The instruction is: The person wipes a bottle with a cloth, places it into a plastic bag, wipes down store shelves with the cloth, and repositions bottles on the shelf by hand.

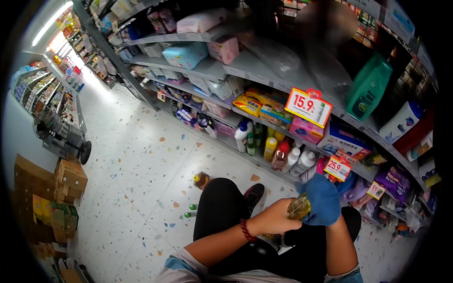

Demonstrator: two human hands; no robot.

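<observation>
My left hand (274,217), with a dark red beaded bracelet at its wrist, is closed round a small bottle (299,207) with a yellow-green patterned label. A blue cloth (323,202) covers my right hand (334,222) and presses against the upper end of that bottle. The fingers under the cloth are hidden. On the floor by my left knee stands a bottle with a yellow cap (201,180). Two small bottles with green caps (191,211) are partly visible beside my leg.
Ahead, the lowest shelf holds several bottles, among them a red bottle (280,155) and a yellow bottle (269,148). Price signs (309,107) jut from the shelf edges. A black floor fan (61,137) and cardboard boxes (71,181) stand at the left.
</observation>
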